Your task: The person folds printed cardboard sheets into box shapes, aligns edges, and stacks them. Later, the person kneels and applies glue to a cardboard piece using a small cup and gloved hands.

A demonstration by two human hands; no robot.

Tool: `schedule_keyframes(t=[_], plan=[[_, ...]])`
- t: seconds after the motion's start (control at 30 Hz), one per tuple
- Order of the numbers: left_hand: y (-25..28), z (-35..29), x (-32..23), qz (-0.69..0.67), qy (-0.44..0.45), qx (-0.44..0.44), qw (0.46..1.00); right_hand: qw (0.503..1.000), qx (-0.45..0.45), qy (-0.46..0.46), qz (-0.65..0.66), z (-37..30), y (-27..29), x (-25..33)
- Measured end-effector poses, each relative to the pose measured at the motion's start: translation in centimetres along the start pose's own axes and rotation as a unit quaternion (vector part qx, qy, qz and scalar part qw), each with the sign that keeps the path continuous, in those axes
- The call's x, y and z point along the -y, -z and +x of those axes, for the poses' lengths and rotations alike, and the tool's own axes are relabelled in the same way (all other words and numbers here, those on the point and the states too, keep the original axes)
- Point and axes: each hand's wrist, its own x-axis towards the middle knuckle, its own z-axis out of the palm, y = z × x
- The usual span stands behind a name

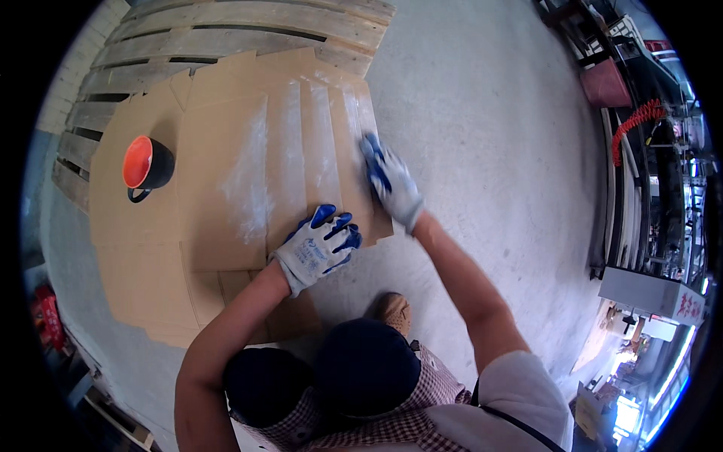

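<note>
A large sheet of cardboard [151, 264] lies over a wooden pallet, with long parallel strips running along its right side. White smears [260, 181] streak the strips and the surface beside them. My left hand [316, 245], in a white glove with blue-coated fingers, presses on the near ends of the strips, its fingers apart. At the right edge my right hand [393, 181], gloved alike, is closed against the outermost strip [354, 143]. Whatever lies in its fingers is hidden. To the left a dark mug [158, 166] with an orange inside stands on the cardboard, its handle toward me.
Slats of the wooden pallet [226, 36] show beyond the cardboard. Grey concrete floor [482, 135] stretches to the right. Along the far right are a pink bucket [605, 83], a red coiled hose [636, 124], a white box [640, 294] and racks. My brown shoe [395, 313] is near the cardboard.
</note>
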Motion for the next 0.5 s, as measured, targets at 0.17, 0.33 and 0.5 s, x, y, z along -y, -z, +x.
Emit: schedule_keyframes(t=[0.17, 0.33, 0.5], plan=[[0.7, -0.1, 0.2, 0.017, 0.004, 0.005, 1.000, 0.996, 0.005, -0.078, 0.036, -10.2, -2.1, 5.4], [0.8, 0.6, 0.4, -0.010, 0.029, 0.003, 1.000, 0.998, -0.024, -0.066, 0.002, -5.8, -1.5, 4.0], [1.1, 1.0, 0.0, -0.010, 0.017, 0.007, 1.000, 0.991, -0.008, -0.131, -0.010, -8.0, -1.8, 4.0]])
